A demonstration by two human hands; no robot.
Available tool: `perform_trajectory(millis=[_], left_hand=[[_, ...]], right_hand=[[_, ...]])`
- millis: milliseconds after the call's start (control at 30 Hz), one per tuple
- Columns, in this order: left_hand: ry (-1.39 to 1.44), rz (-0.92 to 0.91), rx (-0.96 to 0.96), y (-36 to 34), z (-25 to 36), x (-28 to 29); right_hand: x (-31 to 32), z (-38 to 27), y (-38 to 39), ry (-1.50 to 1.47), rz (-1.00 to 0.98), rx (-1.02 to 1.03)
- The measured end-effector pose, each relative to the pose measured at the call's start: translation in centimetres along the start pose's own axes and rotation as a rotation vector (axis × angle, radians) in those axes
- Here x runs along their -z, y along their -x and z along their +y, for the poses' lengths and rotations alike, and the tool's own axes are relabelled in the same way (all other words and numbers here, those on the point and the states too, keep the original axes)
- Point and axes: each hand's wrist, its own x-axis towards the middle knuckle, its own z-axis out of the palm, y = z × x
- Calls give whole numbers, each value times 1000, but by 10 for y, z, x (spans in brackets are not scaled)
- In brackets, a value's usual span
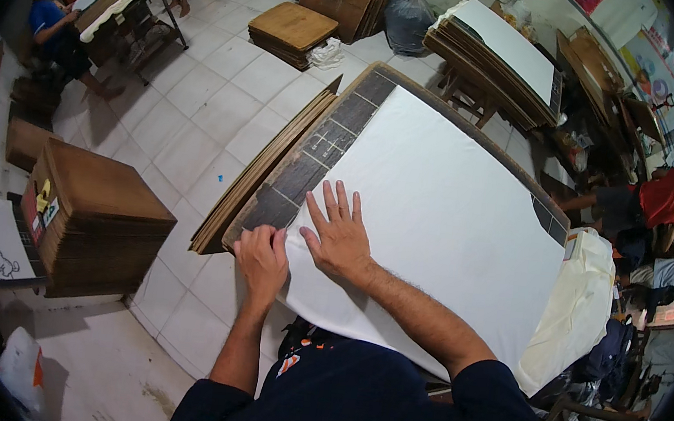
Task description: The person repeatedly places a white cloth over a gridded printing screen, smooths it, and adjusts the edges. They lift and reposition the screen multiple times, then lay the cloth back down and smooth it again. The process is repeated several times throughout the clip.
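Observation:
A smooth white cloth [445, 197] lies over a dark board [336, 140] with pale marked lines, directly before me. My right hand [340, 235] rests flat on the cloth near its left edge, fingers spread. Just left of it, my left hand [261, 262] is closed at the near left corner, its fingertips pinching the cloth's edge against the board's rim. Part of that edge is hidden under the fingers. Cream fabric [574, 297] hangs in folds at the board's right end.
Thin brown boards [262, 178] lean along the left side. A tall stack of boards [101, 223] stands at left; another stack topped with white [506, 51] sits at far right. A low board pile [292, 31] lies on the tiled floor. Other people work at far left and right.

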Motion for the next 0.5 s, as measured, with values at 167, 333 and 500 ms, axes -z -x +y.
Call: perform_trajectory(millis=[167, 333, 500], left_hand=[[-8, -22, 2, -3, -10, -4], [38, 54, 26, 18, -2, 7], [10, 88, 6, 52, -9, 24]], right_hand=[[-7, -19, 9, -5, 19, 43], [-18, -41, 25, -7, -16, 173], [-16, -45, 40, -60, 62, 118]])
